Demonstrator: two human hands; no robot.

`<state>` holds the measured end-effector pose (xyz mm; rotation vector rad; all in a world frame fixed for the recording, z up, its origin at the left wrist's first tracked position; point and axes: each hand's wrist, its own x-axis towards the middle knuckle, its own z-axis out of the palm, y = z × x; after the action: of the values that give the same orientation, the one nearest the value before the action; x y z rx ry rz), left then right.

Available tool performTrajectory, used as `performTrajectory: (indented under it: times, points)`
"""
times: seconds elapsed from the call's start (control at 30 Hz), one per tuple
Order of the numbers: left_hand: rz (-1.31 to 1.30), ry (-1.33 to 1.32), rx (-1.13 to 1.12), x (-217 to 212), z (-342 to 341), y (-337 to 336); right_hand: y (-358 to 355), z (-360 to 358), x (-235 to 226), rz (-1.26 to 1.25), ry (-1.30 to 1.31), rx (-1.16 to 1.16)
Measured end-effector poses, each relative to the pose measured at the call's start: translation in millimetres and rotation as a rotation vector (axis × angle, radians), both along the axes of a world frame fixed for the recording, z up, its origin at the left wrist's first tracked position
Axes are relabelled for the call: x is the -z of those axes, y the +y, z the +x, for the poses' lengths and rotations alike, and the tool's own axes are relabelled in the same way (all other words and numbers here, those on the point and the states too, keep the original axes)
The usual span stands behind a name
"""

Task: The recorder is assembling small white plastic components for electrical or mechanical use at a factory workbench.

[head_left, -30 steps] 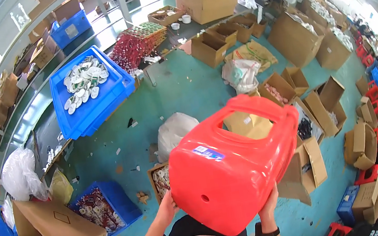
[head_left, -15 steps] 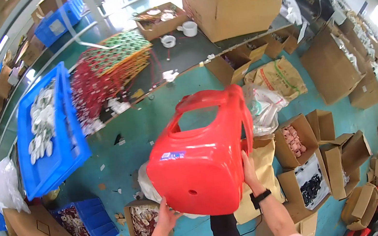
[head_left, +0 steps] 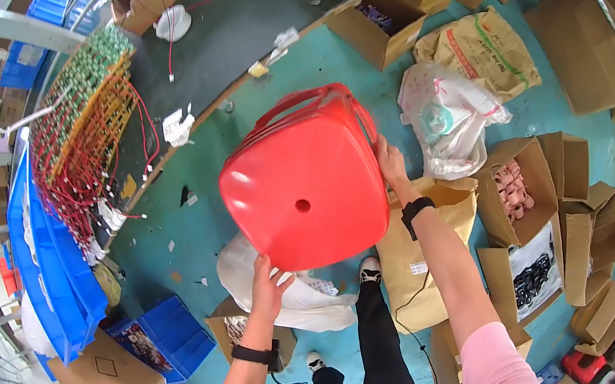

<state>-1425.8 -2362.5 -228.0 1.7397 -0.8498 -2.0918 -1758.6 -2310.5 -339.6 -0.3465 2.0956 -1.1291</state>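
Observation:
A red plastic stool (head_left: 304,192) hangs in front of me over the floor, its smooth seat with one small hole facing me and its legs pointing away. My right hand (head_left: 390,162) grips the stool's right edge. At the lower left corner of the seat, my left hand (head_left: 267,284) supports the rim; some of its fingers are hidden behind the stool. Below it on the floor lie a white sack (head_left: 236,270) and a tan paper bag (head_left: 438,212).
A dark workbench (head_left: 231,52) runs along the far side, with a stack of wired circuit boards (head_left: 80,107) at its left. Blue trays (head_left: 55,261) stand at the left. Open cardboard boxes (head_left: 539,197) and a white plastic bag (head_left: 444,124) sit on the right.
The stool has tipped, so its seat faces me more squarely and its leg openings show less. Both hands moved with it, and my view has shifted closer to the workbench.

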Motion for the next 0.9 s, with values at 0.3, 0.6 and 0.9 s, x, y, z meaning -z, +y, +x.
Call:
performTrajectory:
  times: [0.3,0.6,0.9]
  points:
    - [0.131,-0.037,1.045,-40,114,157,226,121,-36,0.306,0.215,-0.331]
    - [-0.579,0.133,1.971,-138,235,169,518,453,-238,0.532,0.049,-0.298]
    - [-0.742,0.594,2.621,-188,208,254,600,826,-314,-0.438,-0.526,-0.545]
